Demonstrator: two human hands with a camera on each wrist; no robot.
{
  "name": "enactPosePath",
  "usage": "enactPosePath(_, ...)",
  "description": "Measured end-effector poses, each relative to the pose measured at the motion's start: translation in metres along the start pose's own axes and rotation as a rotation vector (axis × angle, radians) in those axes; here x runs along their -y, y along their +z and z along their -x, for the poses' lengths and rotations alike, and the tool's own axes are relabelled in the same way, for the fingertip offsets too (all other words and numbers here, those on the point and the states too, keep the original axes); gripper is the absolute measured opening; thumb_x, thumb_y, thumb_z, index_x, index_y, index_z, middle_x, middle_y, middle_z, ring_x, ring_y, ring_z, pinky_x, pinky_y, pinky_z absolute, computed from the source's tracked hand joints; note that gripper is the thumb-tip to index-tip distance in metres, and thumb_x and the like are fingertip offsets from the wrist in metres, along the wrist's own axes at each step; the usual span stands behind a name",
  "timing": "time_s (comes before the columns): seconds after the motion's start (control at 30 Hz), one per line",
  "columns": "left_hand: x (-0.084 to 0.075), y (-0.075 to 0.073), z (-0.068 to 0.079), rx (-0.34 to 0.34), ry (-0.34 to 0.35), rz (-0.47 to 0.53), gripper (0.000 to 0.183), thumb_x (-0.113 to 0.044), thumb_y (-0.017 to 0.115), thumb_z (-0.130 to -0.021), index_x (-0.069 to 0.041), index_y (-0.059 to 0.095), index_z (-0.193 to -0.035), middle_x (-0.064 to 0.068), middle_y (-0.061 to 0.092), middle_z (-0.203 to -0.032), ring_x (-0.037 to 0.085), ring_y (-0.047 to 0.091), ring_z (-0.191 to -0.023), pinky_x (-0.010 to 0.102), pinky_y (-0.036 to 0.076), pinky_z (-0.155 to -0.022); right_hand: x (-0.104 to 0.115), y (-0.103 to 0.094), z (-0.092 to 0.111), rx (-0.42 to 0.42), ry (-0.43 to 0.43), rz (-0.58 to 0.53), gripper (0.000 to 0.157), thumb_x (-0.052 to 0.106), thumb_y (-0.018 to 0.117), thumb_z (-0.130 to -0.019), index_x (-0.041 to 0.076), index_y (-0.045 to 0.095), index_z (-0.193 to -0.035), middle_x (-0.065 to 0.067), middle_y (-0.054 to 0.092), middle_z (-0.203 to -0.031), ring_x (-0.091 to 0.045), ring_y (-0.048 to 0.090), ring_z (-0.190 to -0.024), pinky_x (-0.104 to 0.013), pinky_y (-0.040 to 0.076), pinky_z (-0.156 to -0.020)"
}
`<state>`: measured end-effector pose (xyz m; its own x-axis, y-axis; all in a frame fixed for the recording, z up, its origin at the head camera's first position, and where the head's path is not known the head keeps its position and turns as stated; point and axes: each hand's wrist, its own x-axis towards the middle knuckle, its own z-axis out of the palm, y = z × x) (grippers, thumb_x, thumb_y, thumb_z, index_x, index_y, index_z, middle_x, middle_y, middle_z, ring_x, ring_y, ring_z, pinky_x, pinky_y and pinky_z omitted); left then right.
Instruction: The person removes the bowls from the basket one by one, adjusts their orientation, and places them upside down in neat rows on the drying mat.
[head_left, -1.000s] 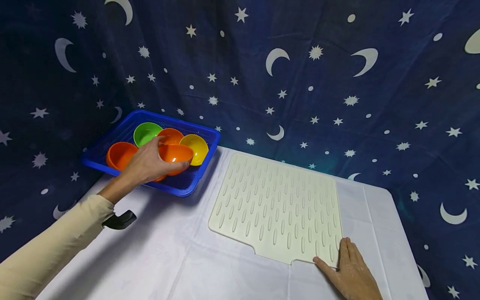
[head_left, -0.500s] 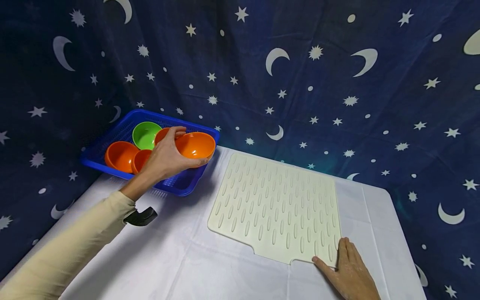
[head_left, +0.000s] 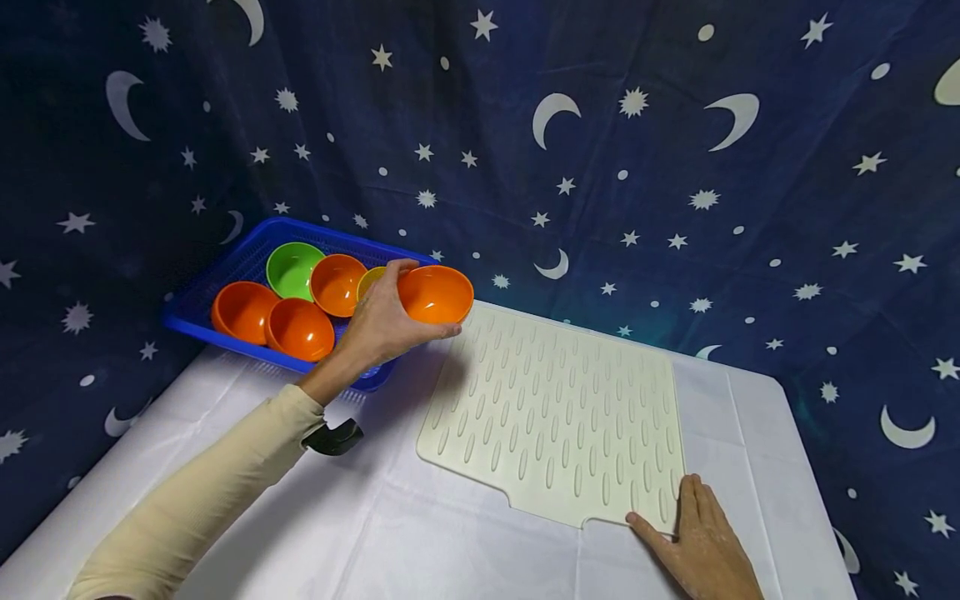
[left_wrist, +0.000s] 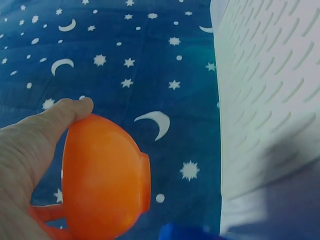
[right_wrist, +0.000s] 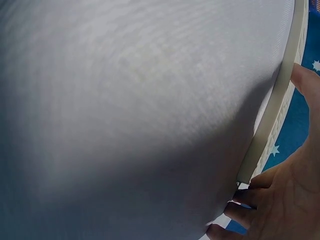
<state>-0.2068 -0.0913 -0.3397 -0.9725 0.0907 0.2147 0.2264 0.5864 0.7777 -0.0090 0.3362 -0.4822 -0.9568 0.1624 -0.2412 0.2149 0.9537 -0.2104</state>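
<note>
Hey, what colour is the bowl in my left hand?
Plain orange: the bowl in your left hand shows best in the left wrist view.

Behind the left fingers [head_left: 402, 266], a cream, close-fitting sleeve [head_left: 202, 500] is wrinkling lightly; its cuff [head_left: 302, 406] is sitting well back from them. A curved black piece [head_left: 337, 437] is jutting from that cuff.

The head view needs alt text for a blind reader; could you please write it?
A person's left hand holds a glossy, round orange bowl near a blue perforated basket of green, orange and yellow bowls. Their right hand touches one corner of a cream, ridged mat.
</note>
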Motion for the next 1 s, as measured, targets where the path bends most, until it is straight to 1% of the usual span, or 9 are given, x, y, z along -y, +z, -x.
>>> enactPosePath(0.17,-0.006,0.015,0.000,0.003,0.035,-0.007,0.109,-0.046,0.093,-0.066,-0.007,0.036,-0.150,0.015,0.049,-0.138,0.032,0.052,-0.116,0.049,0.052,-0.092,-0.001,0.000,0.001,0.005,0.009,-0.013,0.133,0.080,0.055,-0.085,-0.023,0.000,-0.149,-0.047,0.004,-0.152,-0.063,0.011,-0.140,-0.070,0.011,-0.110)
enactPosePath(0.27,-0.007,0.023,0.000,0.021,0.029,-0.016,0.111,-0.047,0.092,-0.065,-0.007,0.035,-0.152,0.015,0.047,-0.140,0.032,0.051,-0.117,0.049,0.051,-0.094,0.000,0.000,0.001,0.007,0.014,-0.016,0.133,0.080,0.054,-0.085,-0.023,0.000,-0.149,-0.047,0.003,-0.152,-0.063,0.010,-0.140,-0.069,0.010,-0.111)
enactPosePath(0.43,-0.006,0.035,-0.002,0.063,-0.008,-0.028,0.112,-0.048,0.091,-0.065,-0.008,0.035,-0.153,0.016,0.048,-0.142,0.033,0.051,-0.118,0.050,0.050,-0.096,0.000,0.000,0.001,0.008,0.022,-0.024,0.134,0.081,0.052,-0.085,-0.023,-0.002,-0.149,-0.047,0.002,-0.153,-0.062,0.008,-0.141,-0.069,0.008,-0.111)
enactPosePath(0.57,-0.003,0.040,-0.001,0.070,-0.010,-0.029,0.111,-0.048,0.091,-0.066,-0.007,0.035,-0.152,0.017,0.049,-0.141,0.034,0.052,-0.118,0.051,0.050,-0.096,0.001,0.001,0.000,0.006,0.019,-0.033,0.134,0.082,0.051,-0.085,-0.022,-0.004,-0.149,-0.046,0.000,-0.154,-0.060,0.006,-0.143,-0.067,0.005,-0.113)
enactPosePath(0.7,0.000,0.043,-0.002,0.070,-0.003,-0.016,0.110,-0.047,0.091,-0.066,-0.006,0.035,-0.151,0.018,0.050,-0.140,0.034,0.054,-0.117,0.050,0.051,-0.095,0.001,0.001,0.000,-0.001,0.009,-0.034,0.133,0.081,0.052,-0.085,-0.023,-0.002,-0.149,-0.047,0.001,-0.153,-0.061,0.007,-0.142,-0.067,0.006,-0.113)
enactPosePath(0.83,-0.001,0.047,-0.002,0.080,-0.010,-0.003,0.111,-0.048,0.092,-0.066,-0.007,0.035,-0.151,0.017,0.051,-0.138,0.033,0.055,-0.116,0.050,0.051,-0.095,0.000,0.000,-0.001,-0.004,0.006,-0.040,0.133,0.080,0.053,-0.086,-0.023,-0.002,-0.149,-0.048,0.002,-0.153,-0.061,0.007,-0.142,-0.067,0.006,-0.113)
enactPosePath(1.0,-0.004,0.053,-0.001,0.086,-0.013,0.005,0.111,-0.050,0.092,-0.065,-0.008,0.036,-0.151,0.017,0.053,-0.136,0.033,0.055,-0.115,0.050,0.052,-0.094,0.000,-0.001,-0.001,0.017,0.015,-0.044,0.133,0.080,0.053,-0.086,-0.023,-0.003,-0.149,-0.047,0.000,-0.153,-0.060,0.004,-0.143,-0.066,0.003,-0.114)
